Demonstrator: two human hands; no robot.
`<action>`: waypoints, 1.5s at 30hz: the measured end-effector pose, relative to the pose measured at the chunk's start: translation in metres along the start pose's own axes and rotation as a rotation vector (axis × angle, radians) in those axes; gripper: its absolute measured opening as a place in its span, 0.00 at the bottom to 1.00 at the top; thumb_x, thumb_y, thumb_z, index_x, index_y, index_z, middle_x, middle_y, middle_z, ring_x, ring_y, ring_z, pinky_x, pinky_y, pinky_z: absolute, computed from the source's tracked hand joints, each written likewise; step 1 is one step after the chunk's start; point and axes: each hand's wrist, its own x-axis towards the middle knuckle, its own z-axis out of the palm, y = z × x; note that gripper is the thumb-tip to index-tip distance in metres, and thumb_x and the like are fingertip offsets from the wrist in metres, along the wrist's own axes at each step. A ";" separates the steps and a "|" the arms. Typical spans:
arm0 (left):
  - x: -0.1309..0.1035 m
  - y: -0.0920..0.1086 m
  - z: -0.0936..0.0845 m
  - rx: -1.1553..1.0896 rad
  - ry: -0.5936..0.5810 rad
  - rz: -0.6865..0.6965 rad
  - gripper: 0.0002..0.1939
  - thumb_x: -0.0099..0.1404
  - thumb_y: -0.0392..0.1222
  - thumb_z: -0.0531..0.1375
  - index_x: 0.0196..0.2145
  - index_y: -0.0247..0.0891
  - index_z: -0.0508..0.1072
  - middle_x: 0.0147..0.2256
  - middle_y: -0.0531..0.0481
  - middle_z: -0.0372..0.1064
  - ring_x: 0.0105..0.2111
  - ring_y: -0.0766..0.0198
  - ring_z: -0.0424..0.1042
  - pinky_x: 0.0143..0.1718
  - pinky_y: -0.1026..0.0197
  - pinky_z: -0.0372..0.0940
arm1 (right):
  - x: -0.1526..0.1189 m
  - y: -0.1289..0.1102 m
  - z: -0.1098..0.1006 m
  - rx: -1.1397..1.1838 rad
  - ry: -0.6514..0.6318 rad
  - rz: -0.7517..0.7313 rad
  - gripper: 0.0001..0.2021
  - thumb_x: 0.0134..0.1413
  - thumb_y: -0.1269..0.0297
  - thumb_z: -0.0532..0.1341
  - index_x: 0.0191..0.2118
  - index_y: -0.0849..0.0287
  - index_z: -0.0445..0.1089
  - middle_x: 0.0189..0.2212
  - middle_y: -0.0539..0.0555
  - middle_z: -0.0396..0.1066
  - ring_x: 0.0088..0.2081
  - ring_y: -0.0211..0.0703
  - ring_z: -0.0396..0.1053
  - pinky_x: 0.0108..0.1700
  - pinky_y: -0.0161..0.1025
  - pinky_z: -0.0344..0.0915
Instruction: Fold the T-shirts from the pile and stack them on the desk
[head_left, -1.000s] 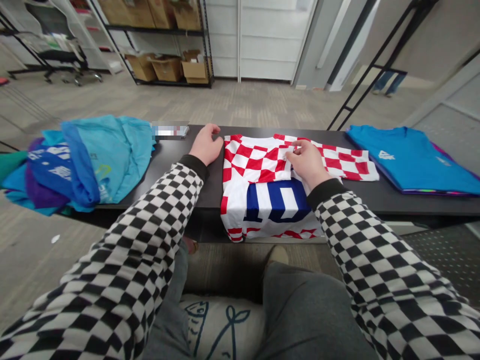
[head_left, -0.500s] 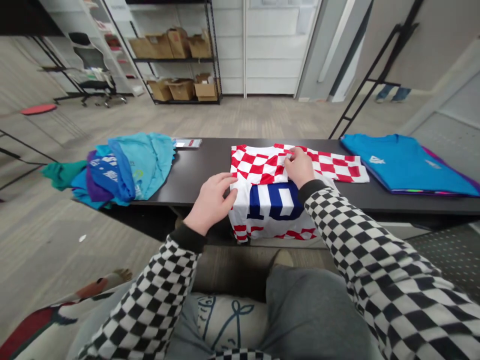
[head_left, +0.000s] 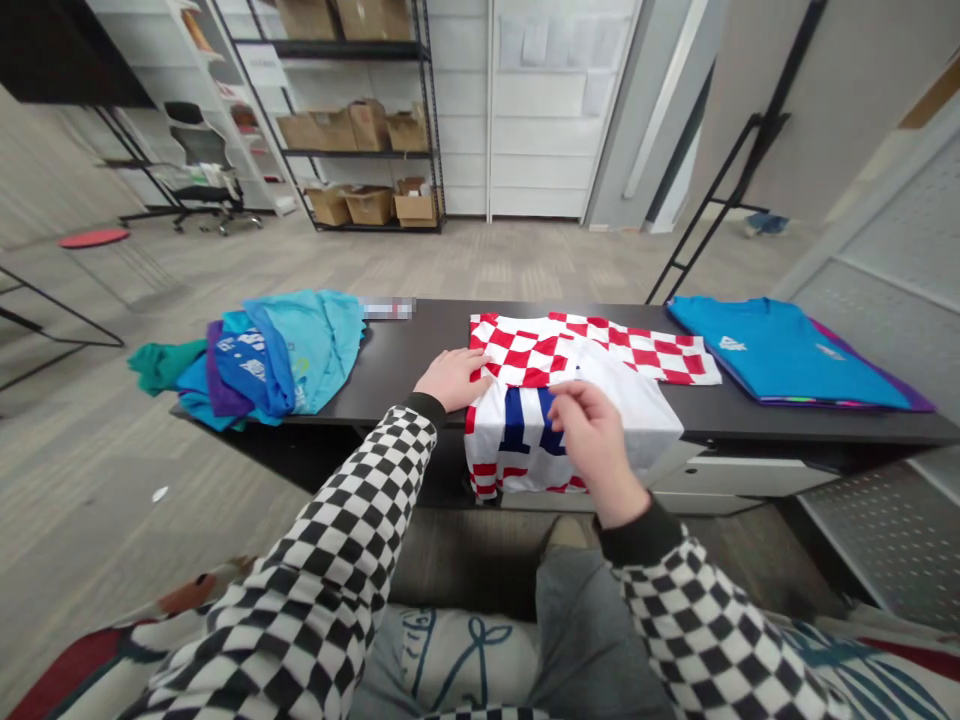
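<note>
A red-and-white checked football jersey [head_left: 525, 352] with a dark blue number lies partly folded on the black table. One checked sleeve stretches to the right, and the white lower part hangs over the front edge. My left hand [head_left: 451, 379] rests open on the jersey's left edge, fingers laid over the checked cloth. In front of the checked band, my right hand [head_left: 594, 440] is over the white and blue part. Its fingers are loosely bent, with no cloth visibly gripped, and it covers part of the number.
Crumpled blue, purple and green shirts [head_left: 277, 355] lie at the table's left end. At the right is a stack of folded shirts with a blue one [head_left: 787, 350] on top. A small flat item [head_left: 387, 308] lies at the back edge. Behind stands a shelf [head_left: 360, 154] with cardboard boxes.
My right hand has come off the checked sleeve and moved down toward me. My left hand has moved slightly right and up onto the jersey's edge. The view has tilted up a little.
</note>
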 end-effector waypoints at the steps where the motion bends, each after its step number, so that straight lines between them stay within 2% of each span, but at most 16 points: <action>1: 0.001 0.000 -0.001 -0.004 -0.002 -0.004 0.33 0.80 0.59 0.55 0.75 0.50 0.75 0.78 0.48 0.66 0.79 0.45 0.63 0.82 0.37 0.53 | -0.021 0.006 0.010 0.045 -0.039 0.085 0.15 0.66 0.48 0.65 0.47 0.52 0.79 0.33 0.53 0.79 0.32 0.49 0.74 0.39 0.47 0.72; 4: 0.004 -0.005 0.000 -0.009 -0.008 -0.024 0.34 0.77 0.62 0.56 0.74 0.51 0.76 0.78 0.47 0.67 0.78 0.45 0.64 0.82 0.38 0.54 | -0.059 0.029 0.043 0.076 -0.185 0.231 0.15 0.63 0.47 0.68 0.47 0.52 0.80 0.39 0.56 0.83 0.38 0.54 0.78 0.43 0.49 0.75; 6: 0.008 -0.012 0.004 -0.016 0.004 -0.009 0.35 0.75 0.63 0.57 0.72 0.51 0.78 0.77 0.44 0.68 0.78 0.43 0.65 0.81 0.37 0.56 | -0.066 0.043 0.060 0.032 -0.286 0.261 0.15 0.64 0.49 0.70 0.48 0.52 0.80 0.46 0.58 0.85 0.45 0.57 0.81 0.50 0.50 0.75; 8: 0.012 -0.018 0.008 -0.034 0.044 0.013 0.34 0.74 0.64 0.57 0.69 0.51 0.80 0.75 0.43 0.71 0.77 0.39 0.67 0.79 0.34 0.60 | -0.066 0.051 0.072 0.000 -0.334 0.274 0.16 0.65 0.49 0.70 0.51 0.52 0.80 0.50 0.59 0.86 0.50 0.59 0.82 0.54 0.52 0.74; 10: 0.015 -0.023 0.013 -0.066 0.103 0.027 0.32 0.71 0.68 0.58 0.64 0.53 0.83 0.70 0.45 0.77 0.74 0.35 0.71 0.76 0.33 0.64 | -0.064 0.056 0.080 -0.013 -0.304 0.259 0.17 0.66 0.47 0.71 0.51 0.52 0.80 0.51 0.57 0.85 0.51 0.59 0.81 0.54 0.51 0.73; 13: 0.017 -0.027 0.017 -0.107 0.166 0.035 0.31 0.67 0.74 0.61 0.57 0.58 0.85 0.62 0.51 0.84 0.71 0.34 0.74 0.72 0.32 0.69 | -0.061 0.060 0.088 0.015 -0.210 0.253 0.17 0.66 0.43 0.70 0.42 0.51 0.78 0.40 0.53 0.83 0.42 0.54 0.78 0.46 0.46 0.71; 16: 0.015 -0.025 0.015 -0.085 0.144 0.022 0.31 0.69 0.71 0.60 0.60 0.57 0.84 0.66 0.51 0.82 0.73 0.36 0.72 0.75 0.33 0.66 | -0.059 0.063 0.089 0.093 -0.183 0.250 0.21 0.65 0.38 0.67 0.35 0.51 0.75 0.29 0.49 0.75 0.33 0.48 0.70 0.37 0.43 0.64; 20: 0.008 -0.014 0.006 -0.016 0.008 -0.022 0.35 0.76 0.65 0.55 0.73 0.49 0.77 0.78 0.45 0.67 0.79 0.43 0.64 0.81 0.37 0.55 | -0.061 0.060 0.082 0.120 -0.156 0.227 0.22 0.61 0.37 0.67 0.34 0.52 0.76 0.26 0.47 0.70 0.30 0.45 0.63 0.35 0.42 0.60; 23: 0.005 -0.006 0.003 0.017 -0.035 -0.042 0.37 0.78 0.63 0.55 0.77 0.47 0.73 0.80 0.44 0.62 0.80 0.46 0.61 0.83 0.39 0.51 | -0.062 0.059 0.077 0.103 -0.119 0.226 0.22 0.62 0.38 0.66 0.36 0.54 0.76 0.27 0.48 0.70 0.31 0.46 0.64 0.36 0.42 0.62; 28: 0.005 -0.001 0.003 0.026 -0.053 -0.079 0.39 0.80 0.65 0.54 0.80 0.45 0.69 0.83 0.42 0.56 0.82 0.44 0.57 0.84 0.36 0.47 | -0.063 0.057 0.074 0.089 -0.111 0.241 0.20 0.62 0.40 0.65 0.37 0.54 0.75 0.29 0.49 0.71 0.33 0.47 0.65 0.37 0.42 0.63; 33: 0.009 0.000 0.005 0.020 -0.062 -0.134 0.35 0.82 0.60 0.53 0.80 0.47 0.68 0.83 0.45 0.54 0.82 0.47 0.55 0.84 0.38 0.46 | -0.061 0.064 0.073 0.038 -0.114 0.228 0.23 0.62 0.38 0.64 0.37 0.55 0.77 0.30 0.50 0.74 0.34 0.47 0.67 0.39 0.42 0.63; 37: 0.011 -0.001 0.008 0.013 -0.039 -0.172 0.34 0.83 0.59 0.51 0.80 0.49 0.68 0.83 0.46 0.55 0.82 0.45 0.55 0.84 0.35 0.46 | -0.059 0.072 0.070 0.004 -0.164 0.251 0.24 0.63 0.37 0.65 0.39 0.57 0.80 0.31 0.52 0.78 0.34 0.48 0.70 0.39 0.42 0.64; 40: 0.011 -0.002 0.010 0.009 -0.032 -0.175 0.34 0.84 0.61 0.51 0.80 0.50 0.68 0.83 0.47 0.55 0.82 0.47 0.55 0.84 0.36 0.46 | -0.055 0.077 0.066 -0.122 -0.205 0.248 0.20 0.67 0.44 0.66 0.40 0.58 0.81 0.34 0.55 0.82 0.35 0.49 0.74 0.40 0.42 0.65; 45: 0.009 -0.001 0.011 0.005 -0.031 -0.172 0.35 0.83 0.59 0.51 0.80 0.47 0.68 0.83 0.46 0.55 0.82 0.48 0.55 0.84 0.36 0.45 | -0.046 0.082 0.060 -0.542 -0.340 0.129 0.15 0.75 0.56 0.65 0.39 0.59 0.85 0.36 0.60 0.85 0.38 0.51 0.79 0.42 0.42 0.65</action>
